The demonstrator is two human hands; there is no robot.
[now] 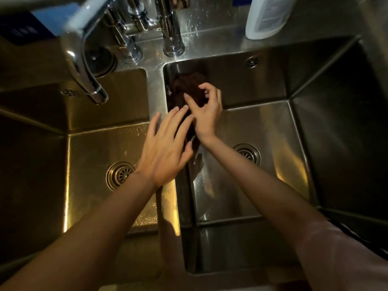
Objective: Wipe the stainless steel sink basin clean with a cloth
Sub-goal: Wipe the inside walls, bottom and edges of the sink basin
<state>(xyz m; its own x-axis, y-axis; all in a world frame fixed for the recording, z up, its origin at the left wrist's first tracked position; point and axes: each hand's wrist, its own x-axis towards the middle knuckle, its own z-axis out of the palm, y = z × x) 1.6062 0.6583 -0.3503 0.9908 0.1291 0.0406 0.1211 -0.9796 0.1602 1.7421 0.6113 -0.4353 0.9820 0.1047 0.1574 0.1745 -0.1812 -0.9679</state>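
Note:
A dark brown cloth (186, 87) lies against the left wall of the right stainless steel basin (273, 127), near its far corner. My right hand (206, 111) pinches the cloth with thumb and fingers, pressing it to the wall. My left hand (165, 148) is spread flat over the divider (156, 95) between the two basins, its fingertips touching the lower part of the cloth. The cloth's lower end is hidden behind both hands.
The left basin (100, 143) has a round drain (119, 175); the right basin's drain (247, 153) is beside my right forearm. A chrome faucet spout (84, 66) hangs over the left basin, with tap stems (172, 28) behind. A white bottle (266, 15) stands at the back right.

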